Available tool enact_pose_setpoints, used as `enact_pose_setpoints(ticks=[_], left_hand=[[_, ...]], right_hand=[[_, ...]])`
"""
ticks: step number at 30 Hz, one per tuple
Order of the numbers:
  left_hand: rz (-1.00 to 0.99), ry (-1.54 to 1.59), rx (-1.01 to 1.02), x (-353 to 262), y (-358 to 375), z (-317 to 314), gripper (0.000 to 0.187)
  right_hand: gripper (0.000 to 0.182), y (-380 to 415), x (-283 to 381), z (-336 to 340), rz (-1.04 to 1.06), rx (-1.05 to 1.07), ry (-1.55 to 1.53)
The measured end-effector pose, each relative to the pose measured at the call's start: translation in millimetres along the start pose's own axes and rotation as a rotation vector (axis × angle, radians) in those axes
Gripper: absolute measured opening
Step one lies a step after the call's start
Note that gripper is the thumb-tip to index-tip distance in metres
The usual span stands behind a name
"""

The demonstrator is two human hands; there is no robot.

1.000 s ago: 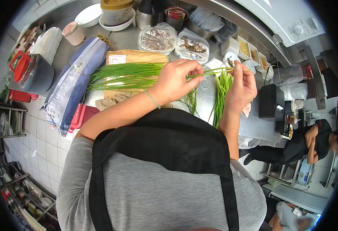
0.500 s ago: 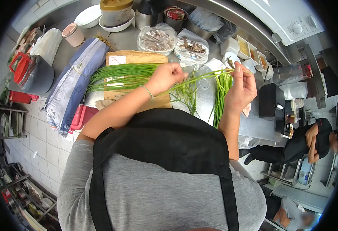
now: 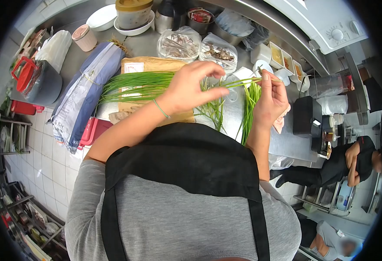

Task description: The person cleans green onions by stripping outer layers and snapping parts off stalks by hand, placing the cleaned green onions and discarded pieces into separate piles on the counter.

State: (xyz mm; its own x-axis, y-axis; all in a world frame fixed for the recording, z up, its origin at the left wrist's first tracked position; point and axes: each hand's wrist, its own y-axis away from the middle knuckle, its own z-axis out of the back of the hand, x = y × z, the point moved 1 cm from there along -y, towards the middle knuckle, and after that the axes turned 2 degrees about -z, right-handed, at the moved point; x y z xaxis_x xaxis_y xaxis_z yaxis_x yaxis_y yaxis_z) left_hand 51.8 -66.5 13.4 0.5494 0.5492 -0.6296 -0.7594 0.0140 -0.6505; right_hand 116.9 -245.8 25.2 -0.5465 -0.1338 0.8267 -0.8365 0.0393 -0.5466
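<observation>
My right hand (image 3: 271,95) is closed in a pinch on the ends of a few long green chives (image 3: 245,82), which stretch leftward from it. My left hand (image 3: 193,85) hovers by those stalks, thumb and fingers apart, with nothing plainly held. Under and left of that wrist lies a thick bunch of chives (image 3: 134,87) on brown paper (image 3: 152,64). Another bunch of chives (image 3: 251,108) hangs down toward me beside my right forearm. Loose green trimmings (image 3: 212,111) lie between my hands on the metal counter.
Two plastic-lined bowls, one a bag of dried pieces (image 3: 180,43), stand behind the chives. A rolled blue-and-white sack (image 3: 86,87) lies at left, near a red-handled container (image 3: 43,82). Food trays (image 3: 282,58) sit back right. A person in black (image 3: 347,161) stands at right.
My left hand has opened from a pinch and spread its fingers, moving slightly right along the stalks. My right hand keeps its pinch in nearly the same place.
</observation>
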Motion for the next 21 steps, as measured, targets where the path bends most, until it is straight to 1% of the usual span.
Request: enact_pose_setpoints(ticks=[1,4,7,10,13,16,19,21], left_hand=[[-0.012,0.018,0.011,-8,0,-2,0.022],[-0.102,-0.193,-0.027,-14,2,-8,0.023],[-0.116,-0.236,-0.046,-15,2,-10,0.019],[-0.114,-0.261,-0.016,-13,4,-12,0.017],[-0.004,-0.039,-0.037,-9,4,-15,0.01],[0.425,0.643,0.005,5,9,-24,0.007],[0.597,1.067,-0.051,20,17,-26,0.005],[0.639,1.064,-0.059,21,20,-26,0.006]], right_hand=[[0.008,0,0,-1,-0.001,0.0,-0.001],[0.008,1,0,0,-0.015,0.002,-0.019],[0.008,2,4,-1,-0.015,0.003,-0.017],[0.008,2,2,0,-0.005,0.009,-0.011],[0.009,2,2,0,0.026,0.007,-0.01],[0.012,4,-2,5,-0.016,-0.011,0.016],[0.014,6,-5,8,0.016,-0.051,-0.039],[0.014,6,-6,9,0.014,-0.038,-0.029]])
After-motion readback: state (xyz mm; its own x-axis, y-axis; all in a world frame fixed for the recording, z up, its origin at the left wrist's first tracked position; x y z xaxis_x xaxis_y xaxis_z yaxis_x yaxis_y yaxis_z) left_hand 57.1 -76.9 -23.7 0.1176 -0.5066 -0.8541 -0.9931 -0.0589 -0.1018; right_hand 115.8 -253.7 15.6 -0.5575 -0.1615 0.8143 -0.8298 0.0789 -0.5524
